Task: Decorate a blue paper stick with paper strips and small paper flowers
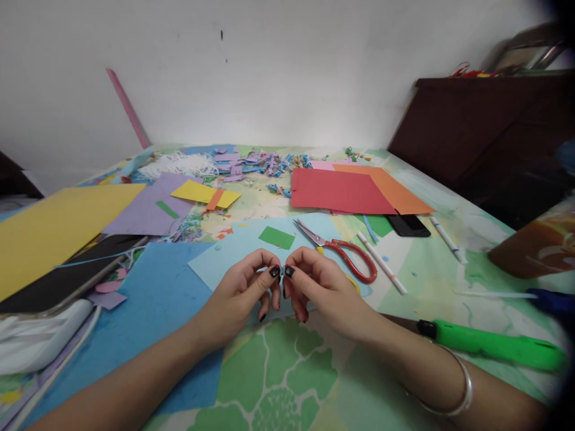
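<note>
My left hand (247, 284) and my right hand (318, 287) meet at the middle of the table, thumbs and forefingers pinched. Between the fingertips shows a small blue piece of paper (282, 271), mostly hidden by the fingers. Both hands hover over a light blue sheet (238, 242). Just beyond them lies a green paper rectangle (277, 237). Scissors with red handles (345, 254) rest beside my right hand, blades slightly apart. A cutter with a bright green handle (494, 344) lies by my right forearm, its blade partly hidden. A darker blue sheet (179, 299) is under my left forearm.
Red card (336, 191) and orange card (390, 188) lie at back right, above a black phone (408, 225). Yellow (58, 215) and purple sheets (153, 206) are at left. White string (179, 166) and paper scraps line the back. A brown container (534, 245) stands right.
</note>
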`<state>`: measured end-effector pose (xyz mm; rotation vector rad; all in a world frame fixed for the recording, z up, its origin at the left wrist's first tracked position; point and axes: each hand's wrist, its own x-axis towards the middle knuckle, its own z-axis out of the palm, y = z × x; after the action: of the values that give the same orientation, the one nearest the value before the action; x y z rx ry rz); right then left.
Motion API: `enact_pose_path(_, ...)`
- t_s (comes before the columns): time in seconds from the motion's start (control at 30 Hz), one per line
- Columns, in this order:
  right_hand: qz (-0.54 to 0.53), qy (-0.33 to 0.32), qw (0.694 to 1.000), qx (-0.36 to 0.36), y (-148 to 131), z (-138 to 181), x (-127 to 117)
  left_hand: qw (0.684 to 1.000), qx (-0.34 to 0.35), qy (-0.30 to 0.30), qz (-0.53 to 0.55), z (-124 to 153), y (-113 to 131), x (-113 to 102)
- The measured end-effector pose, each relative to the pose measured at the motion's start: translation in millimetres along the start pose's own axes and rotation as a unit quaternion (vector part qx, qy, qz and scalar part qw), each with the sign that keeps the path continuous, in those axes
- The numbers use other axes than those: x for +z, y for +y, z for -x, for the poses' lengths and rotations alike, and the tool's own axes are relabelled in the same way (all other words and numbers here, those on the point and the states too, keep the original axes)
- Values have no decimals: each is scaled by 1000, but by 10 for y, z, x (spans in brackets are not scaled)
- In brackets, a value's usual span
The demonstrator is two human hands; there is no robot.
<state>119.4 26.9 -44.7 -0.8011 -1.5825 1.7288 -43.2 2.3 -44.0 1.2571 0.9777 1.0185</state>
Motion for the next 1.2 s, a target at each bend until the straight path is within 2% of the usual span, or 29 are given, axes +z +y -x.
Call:
enact_pose_path(0.4, -11, 19, 1000, 4, 64, -20, 35, 1000, -17, 9, -6, -25, 8, 11)
enact_pose_path(0.77, 49, 38, 998, -24, 195, -10, 68, 999, -25, 21, -15, -38, -50, 31)
enact_pose_path(1.2, 93, 57, 994, -28, 187, -15, 40, 999, -26, 33, 5, -51, -107, 49)
